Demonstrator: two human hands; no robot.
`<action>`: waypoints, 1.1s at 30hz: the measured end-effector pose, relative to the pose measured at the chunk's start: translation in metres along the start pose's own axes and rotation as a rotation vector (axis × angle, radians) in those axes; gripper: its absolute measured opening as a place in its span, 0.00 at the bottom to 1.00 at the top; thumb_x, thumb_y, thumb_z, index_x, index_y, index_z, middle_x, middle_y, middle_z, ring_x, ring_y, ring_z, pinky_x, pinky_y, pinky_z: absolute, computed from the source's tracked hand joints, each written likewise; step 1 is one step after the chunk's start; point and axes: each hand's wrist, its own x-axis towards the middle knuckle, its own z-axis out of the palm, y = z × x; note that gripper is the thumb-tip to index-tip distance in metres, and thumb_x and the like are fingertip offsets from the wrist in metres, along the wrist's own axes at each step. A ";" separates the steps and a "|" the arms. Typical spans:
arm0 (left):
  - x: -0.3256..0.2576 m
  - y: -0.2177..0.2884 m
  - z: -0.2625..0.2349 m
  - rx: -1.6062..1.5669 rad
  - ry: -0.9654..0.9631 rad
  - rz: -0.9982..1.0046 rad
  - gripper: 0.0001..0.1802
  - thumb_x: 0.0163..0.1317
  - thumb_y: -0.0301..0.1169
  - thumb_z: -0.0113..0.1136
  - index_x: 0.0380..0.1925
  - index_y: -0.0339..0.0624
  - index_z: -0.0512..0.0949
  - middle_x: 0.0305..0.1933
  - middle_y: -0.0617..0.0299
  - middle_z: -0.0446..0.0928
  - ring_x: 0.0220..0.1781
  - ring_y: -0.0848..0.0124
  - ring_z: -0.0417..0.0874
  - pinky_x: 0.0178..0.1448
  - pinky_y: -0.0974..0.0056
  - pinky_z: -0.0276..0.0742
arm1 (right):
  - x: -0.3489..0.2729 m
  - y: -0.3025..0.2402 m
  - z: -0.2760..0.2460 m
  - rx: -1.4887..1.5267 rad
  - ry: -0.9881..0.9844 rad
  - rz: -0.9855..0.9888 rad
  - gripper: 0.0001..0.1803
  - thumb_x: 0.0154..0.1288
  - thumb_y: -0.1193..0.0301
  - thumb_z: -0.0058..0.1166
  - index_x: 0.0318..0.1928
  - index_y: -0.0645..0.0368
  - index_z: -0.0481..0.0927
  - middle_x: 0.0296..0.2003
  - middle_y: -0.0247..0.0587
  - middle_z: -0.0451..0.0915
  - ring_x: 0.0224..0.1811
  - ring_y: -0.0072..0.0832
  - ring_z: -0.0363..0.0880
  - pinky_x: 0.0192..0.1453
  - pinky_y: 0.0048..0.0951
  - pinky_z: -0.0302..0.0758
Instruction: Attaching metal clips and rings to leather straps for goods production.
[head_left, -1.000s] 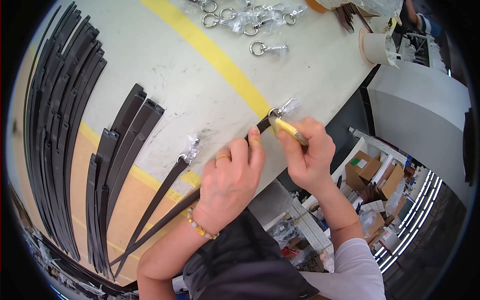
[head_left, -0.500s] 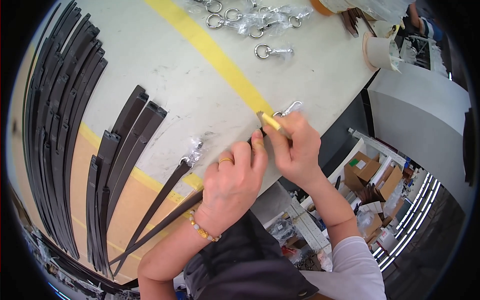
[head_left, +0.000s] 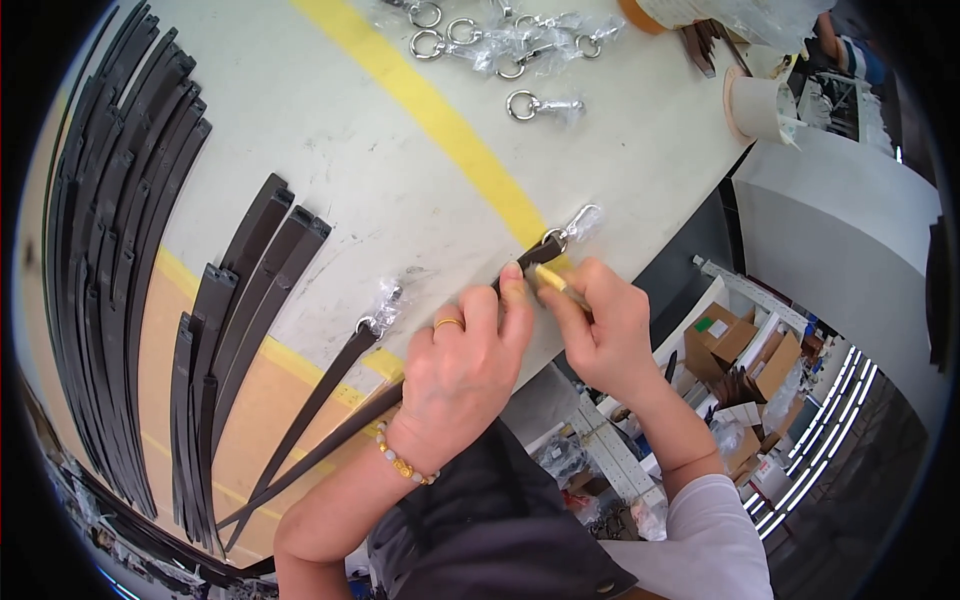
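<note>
A dark brown strap (head_left: 358, 418) runs diagonally under my left hand (head_left: 465, 340), whose thumb and fingers press and pinch it near the folded end. That end loops through the ring of a silver snap hook (head_left: 578, 224) partly wrapped in clear plastic. In my closed right hand (head_left: 612, 335) is a small yellow-handled tool (head_left: 549, 279), its tip beside the strap near my left thumb. Motion blurs the tip, so its kind cannot be made out. Left of my left hand lies another strap (head_left: 320, 385) with a plastic-wrapped snap hook (head_left: 382, 310) on its end.
Several dark straps (head_left: 255, 290) lie left of centre, with a larger row of straps (head_left: 120, 200) at the far left. Snap hooks (head_left: 510, 45) in plastic are scattered at the back. A white spool (head_left: 757, 107) stands by the right table edge; cardboard boxes (head_left: 722, 335) sit below.
My right hand and the yellow-handled tool have moved toward me and slightly right, uncovering the strap's looped end and the hook's ring. My left hand stays almost in place.
</note>
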 end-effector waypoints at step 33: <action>0.003 0.005 0.004 0.077 0.016 -0.002 0.18 0.64 0.31 0.61 0.54 0.44 0.80 0.31 0.66 0.68 0.23 0.79 0.70 0.22 0.74 0.69 | 0.021 -0.004 0.019 0.003 0.151 -0.075 0.05 0.64 0.77 0.65 0.39 0.60 0.82 0.26 0.40 0.77 0.22 0.36 0.75 0.26 0.34 0.71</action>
